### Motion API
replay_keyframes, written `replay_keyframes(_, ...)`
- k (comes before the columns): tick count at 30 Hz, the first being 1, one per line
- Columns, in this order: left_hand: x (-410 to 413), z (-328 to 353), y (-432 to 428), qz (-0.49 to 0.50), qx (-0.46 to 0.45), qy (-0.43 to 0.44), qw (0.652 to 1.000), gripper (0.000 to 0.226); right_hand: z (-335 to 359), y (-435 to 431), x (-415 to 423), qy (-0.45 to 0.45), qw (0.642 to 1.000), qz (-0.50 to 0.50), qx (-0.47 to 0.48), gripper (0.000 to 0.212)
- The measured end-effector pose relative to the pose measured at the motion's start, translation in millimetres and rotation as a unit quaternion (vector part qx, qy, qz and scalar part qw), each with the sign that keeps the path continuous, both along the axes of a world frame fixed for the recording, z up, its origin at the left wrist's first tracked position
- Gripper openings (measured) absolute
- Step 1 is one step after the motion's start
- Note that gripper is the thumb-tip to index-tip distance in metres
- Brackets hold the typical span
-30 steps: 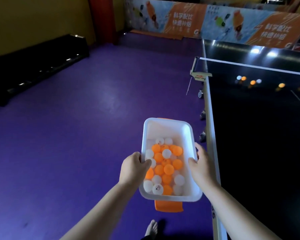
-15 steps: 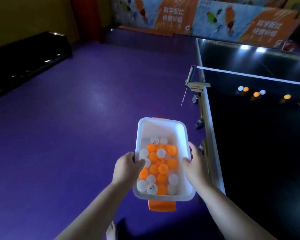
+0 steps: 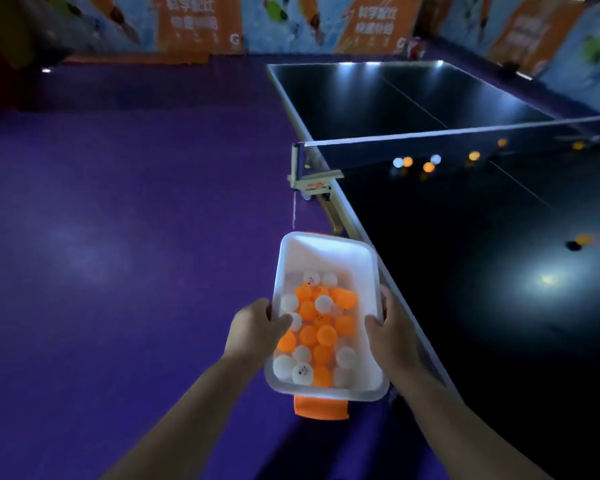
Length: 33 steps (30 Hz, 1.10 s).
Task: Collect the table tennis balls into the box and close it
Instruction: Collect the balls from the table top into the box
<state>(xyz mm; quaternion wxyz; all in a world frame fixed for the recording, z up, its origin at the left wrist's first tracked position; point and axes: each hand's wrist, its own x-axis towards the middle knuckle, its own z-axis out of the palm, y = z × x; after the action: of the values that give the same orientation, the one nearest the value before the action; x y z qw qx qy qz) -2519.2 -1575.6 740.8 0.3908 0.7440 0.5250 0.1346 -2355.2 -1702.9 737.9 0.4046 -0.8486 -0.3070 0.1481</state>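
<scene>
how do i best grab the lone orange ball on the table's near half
Pinch the ball across its middle from above: it is round and sits alone on the flat table, open all round. Free the right hand from the box first.

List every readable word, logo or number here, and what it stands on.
"G": low on the orange banners.
Chinese lines above it: too blurred to read.
Red mark on the net clamp: blurred, unreadable.
Prints on the balls: too small to read.

Balls [image 3: 317,336] in box [image 3: 328,252]; table [image 3: 465,271] right.
</scene>
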Motion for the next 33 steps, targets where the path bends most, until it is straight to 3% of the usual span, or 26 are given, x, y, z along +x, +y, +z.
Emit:
replay_keyframes(9,147.8,-14.3,73.7,-0.124,-0.033,-0.026,0.991,0.030,-2.0,36.3,112.7,0.032,0.987,-0.157,-0.012,0.054)
replay_keyframes(22,379.1,0.3,149.2,-0.215,-0.020,-0.035,0.976,0.025,7.8,94.0,312.7,0.047,0.971,-0.236,0.005,0.047)
replay_keyframes(33,550.1,-18.2,182.7,-0.369,-0.051,-0.015,0.928,0.027,-8.1,110.4,417.6,0.052,0.905,-0.422,-0.029,0.050)
